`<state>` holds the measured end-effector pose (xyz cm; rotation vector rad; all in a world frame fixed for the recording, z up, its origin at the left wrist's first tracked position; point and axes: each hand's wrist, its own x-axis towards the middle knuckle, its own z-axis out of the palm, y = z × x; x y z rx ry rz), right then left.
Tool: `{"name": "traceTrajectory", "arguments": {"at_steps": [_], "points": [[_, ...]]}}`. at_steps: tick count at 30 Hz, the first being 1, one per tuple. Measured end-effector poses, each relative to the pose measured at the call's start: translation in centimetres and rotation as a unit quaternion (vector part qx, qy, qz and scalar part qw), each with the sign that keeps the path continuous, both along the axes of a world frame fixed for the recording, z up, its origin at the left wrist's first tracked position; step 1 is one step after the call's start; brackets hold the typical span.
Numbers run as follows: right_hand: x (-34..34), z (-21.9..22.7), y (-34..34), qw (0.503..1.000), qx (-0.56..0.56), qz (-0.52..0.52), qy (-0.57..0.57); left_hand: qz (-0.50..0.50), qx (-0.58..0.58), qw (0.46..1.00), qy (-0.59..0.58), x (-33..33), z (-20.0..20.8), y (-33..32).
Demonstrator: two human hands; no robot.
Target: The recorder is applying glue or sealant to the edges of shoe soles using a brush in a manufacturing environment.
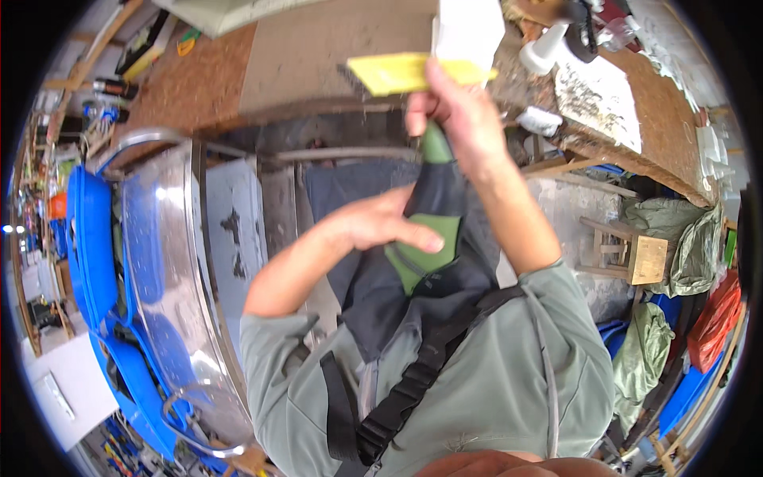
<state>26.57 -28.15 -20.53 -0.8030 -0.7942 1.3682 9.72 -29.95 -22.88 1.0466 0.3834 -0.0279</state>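
Note:
My right hand (461,119) grips a flat yellow brush-like tool (397,73), with a dark, bristly-looking edge at its left end. Just below that hand, the narrow top of a green and black piece (435,230) points up toward the bench. My left hand (381,224) grips this piece from the left, thumb across its green front and the other fingers mostly hidden. Its lower part lies over my lap, on dark cloth (381,310). Motion blur leaves its exact kind unclear.
A wooden workbench (318,60) spans the front, with a white bottle (544,49) and a stained white sheet (600,99) at its right. At left stand a metal-framed clear panel (171,254) and blue plastic tubs (89,238). A small wooden stool (648,260) is at right.

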Motion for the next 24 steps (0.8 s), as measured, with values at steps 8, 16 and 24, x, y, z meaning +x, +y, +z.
{"name": "traceTrajectory", "arguments": {"at_steps": [8,16,24], "points": [[11.3,-3.0,4.8,0.962,0.016,-0.265,-0.069,0.341,0.254,0.889,-0.172,-3.3,-0.8,4.2],[13.0,-2.4,5.7,0.903,-0.029,-0.292,-0.313,0.417,0.723,0.542,0.097,4.1,-3.6,11.1],[11.0,-6.4,2.7,0.915,-0.052,-0.248,-0.314,0.416,0.671,0.607,0.091,5.2,-8.8,10.4]]}}
